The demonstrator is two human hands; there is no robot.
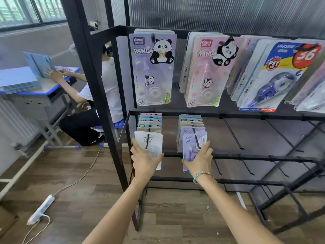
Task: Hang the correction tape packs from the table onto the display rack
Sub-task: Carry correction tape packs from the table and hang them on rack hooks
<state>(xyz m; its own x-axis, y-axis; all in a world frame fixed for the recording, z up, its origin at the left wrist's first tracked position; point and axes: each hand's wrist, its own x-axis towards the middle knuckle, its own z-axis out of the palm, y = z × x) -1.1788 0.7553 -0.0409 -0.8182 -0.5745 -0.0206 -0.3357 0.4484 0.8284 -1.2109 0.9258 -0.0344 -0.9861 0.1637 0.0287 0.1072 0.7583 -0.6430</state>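
— White pack (pixel 152 142)? 
— On the second-row left hook (pixel 147 141), long axis up-down, front facing outward; gripped at both edges by the left hand (pixel 144 162), thumb and fingers curled round it.
— Purple pack (pixel 192 147)? 
— On the neighbouring hook, slightly tilted, pinched along its lower edge by the right hand (pixel 199 160).
— Around? 
— Panda packs (pixel 152 67) above; bare hooks (pixel 233 132) rightward; black rack post (pixel 98 95) leftward.

bright – window (pixel 26 11) daylight | edges bowed | far packs perhaps blurred
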